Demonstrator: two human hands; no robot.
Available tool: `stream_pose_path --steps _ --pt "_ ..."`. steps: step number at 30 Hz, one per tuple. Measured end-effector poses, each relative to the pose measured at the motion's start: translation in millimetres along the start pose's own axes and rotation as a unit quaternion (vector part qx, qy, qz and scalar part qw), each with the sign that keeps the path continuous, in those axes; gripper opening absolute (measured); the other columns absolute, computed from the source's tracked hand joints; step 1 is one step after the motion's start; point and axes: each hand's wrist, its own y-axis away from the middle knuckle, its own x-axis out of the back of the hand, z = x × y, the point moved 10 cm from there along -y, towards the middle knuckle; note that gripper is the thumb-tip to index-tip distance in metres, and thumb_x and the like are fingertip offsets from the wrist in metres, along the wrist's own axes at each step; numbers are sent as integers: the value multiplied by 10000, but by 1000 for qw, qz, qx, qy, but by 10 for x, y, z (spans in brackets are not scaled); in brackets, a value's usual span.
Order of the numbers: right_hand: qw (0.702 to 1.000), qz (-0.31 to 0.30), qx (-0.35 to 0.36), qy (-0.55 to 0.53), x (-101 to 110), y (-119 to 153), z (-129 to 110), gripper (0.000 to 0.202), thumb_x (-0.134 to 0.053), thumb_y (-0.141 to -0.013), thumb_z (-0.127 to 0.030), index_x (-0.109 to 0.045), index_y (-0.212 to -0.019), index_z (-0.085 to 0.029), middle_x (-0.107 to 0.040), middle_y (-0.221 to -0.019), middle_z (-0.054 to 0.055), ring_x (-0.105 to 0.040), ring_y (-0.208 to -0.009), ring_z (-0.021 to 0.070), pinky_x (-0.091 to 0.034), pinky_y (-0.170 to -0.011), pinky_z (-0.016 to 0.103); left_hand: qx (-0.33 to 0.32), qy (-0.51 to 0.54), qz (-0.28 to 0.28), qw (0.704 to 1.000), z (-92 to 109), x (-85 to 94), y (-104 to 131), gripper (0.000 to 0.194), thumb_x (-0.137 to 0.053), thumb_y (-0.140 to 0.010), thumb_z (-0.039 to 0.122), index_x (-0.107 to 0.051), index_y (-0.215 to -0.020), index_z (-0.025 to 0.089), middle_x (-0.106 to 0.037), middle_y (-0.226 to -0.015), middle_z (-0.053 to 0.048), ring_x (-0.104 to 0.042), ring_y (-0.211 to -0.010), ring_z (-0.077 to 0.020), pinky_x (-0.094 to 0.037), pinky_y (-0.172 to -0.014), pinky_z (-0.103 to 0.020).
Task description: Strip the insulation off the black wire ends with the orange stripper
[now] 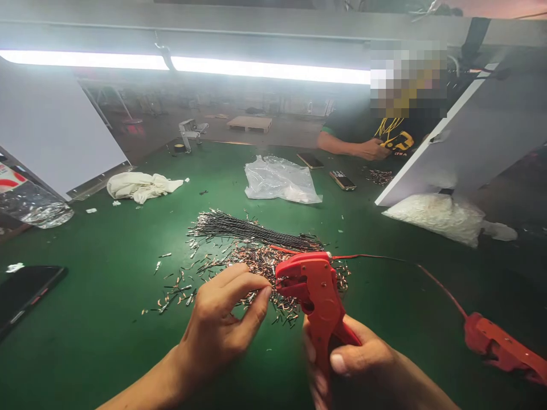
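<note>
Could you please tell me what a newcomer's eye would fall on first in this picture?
Probably the bright red wire stripper, gripped in the right hand, with the left hand pinching close to its head. Beyond it lie scattered wire clippings and a bundle of black wires on the green table, while a tube light glows across the top.

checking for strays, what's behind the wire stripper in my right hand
Wire clippings show around the red wire stripper, with a bundle of black wires beyond; whatever the tool covers is hidden.
</note>
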Motion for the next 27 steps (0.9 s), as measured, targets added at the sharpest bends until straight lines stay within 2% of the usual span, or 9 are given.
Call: stream_pose_path --steps 3,7,11,15,24,27 --pt "999 1 -12 49 10 -1 8 272 -727 -689 -281 -629 -853 -89 -633 -635 47 -640 -604 162 -497 -615 286 -12 -14 -10 1000 19 7 5 103 -577 -844 97 -599 -800 188 -576 -657 34 -517 -615 -86 -421 -583 -207" --pt "998 14 -36 58 37 12 14 275 -744 -691 -290 -622 -845 -98 -623 -638 33 -578 -563 109 -461 -583 230 -20 -13 -33 999 20 6 -8 110 -567 -847 97 -595 -788 185 -556 -640 34 -482 -587 -84 -393 -562 -212" --pt "996 5 -30 80 35 9 -8 244 -728 -711 -272 -620 -823 -85 -594 -606 19 -552 -527 91 -448 -527 192 -32 -5 -52 998 29 6 -41 117 -562 -843 85 -597 -781 177 -536 -623 34 -455 -582 -84 -376 -551 -213" --pt "998 14 5 58 82 2 -45 258 -743 -677 -270 -590 -819 -118 -550 -591 -19 -507 -468 77 -432 -449 175 -34 20 -64 997 23 0 -70 126 -553 -846 77 -606 -771 164 -525 -622 28 -452 -581 -83 -366 -541 -213" --pt "993 73 0 95 138 32 -38 322 -757 -676 -374 -562 -762 -132 -512 -537 -33 -431 -425 61 -326 -399 170 -36 41 -59 997 32 6 -116 134 -552 -853 74 -617 -772 159 -503 -616 32 -444 -589 -76 -370 -549 -206" --pt "992 73 -2 104 118 28 -17 343 -753 -682 -417 -549 -747 -150 -486 -518 -48 -393 -406 60 -293 -387 183 -37 42 -58 997 32 16 -121 128 -560 -850 74 -617 -775 161 -519 -621 31 -443 -586 -75 -366 -538 -205"
